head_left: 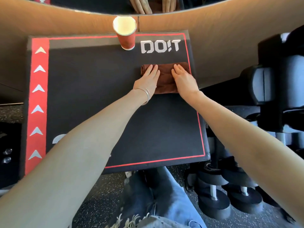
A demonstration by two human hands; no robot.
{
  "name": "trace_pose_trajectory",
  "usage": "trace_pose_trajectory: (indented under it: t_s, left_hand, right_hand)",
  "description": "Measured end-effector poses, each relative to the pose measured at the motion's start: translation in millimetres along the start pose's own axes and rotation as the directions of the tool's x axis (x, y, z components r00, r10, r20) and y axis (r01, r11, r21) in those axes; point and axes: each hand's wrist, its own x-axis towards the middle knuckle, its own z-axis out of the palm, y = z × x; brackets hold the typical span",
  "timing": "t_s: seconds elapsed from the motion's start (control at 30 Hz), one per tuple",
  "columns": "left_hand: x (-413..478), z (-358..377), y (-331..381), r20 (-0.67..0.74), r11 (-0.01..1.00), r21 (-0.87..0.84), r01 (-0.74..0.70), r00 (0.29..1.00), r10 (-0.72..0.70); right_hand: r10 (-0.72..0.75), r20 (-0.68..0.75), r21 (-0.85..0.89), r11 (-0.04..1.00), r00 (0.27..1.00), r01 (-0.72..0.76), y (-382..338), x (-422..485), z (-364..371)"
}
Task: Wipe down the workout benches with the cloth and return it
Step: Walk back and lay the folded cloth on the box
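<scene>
Speckled black gym flooring (pixel 102 203) runs under a black padded box whose top serves as the surface (pixel 92 89), with a tan wall beyond its far edge. Along the left side of the surface a red stripe (pixel 38 99) carries a column of pale arrowheads pointing away. At the far edge stands a red paper cup (pixel 125 34), open-topped, well apart from the hands. Just right of the cup, white lettering (pixel 160 46) reads "DO!T"; a second pale marking nearer the viewer is mostly hidden by the left forearm and cannot be read.

Right of centre, near the thin red border line, lies the folded brown cloth (pixel 165 78). The left hand (pixel 147 79) rests flat on its left part, fingers spread and extended, pinching nothing; thin bangles (pixel 146 94) circle that wrist. The right hand (pixel 185 80) lies flat on the cloth's right part, fingers likewise extended, no grip closed on the fabric. Further right, off the surface, black dumbbells (pixel 230 195) sit on a rack.

Judging by the tidy fold and both palms pressing down, this looks like smoothing the cloth flat, either readying it for wiping or setting it back in place; which of the two cannot be told. If wiping remains, the next move calls for closing a grip on the cloth and carrying it to the benches.
</scene>
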Motion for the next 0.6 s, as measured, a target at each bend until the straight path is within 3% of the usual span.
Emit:
trace_pose_trajectory:
  t_s: [0.6]
  left_hand:
    - [131, -38, -25, -0.049, 1.0, -0.023, -0.012, 0.999, 0.011]
  right_hand:
    - [0.023, -0.073, -0.022, 0.999, 0.997, -0.025, 48, 124, -27]
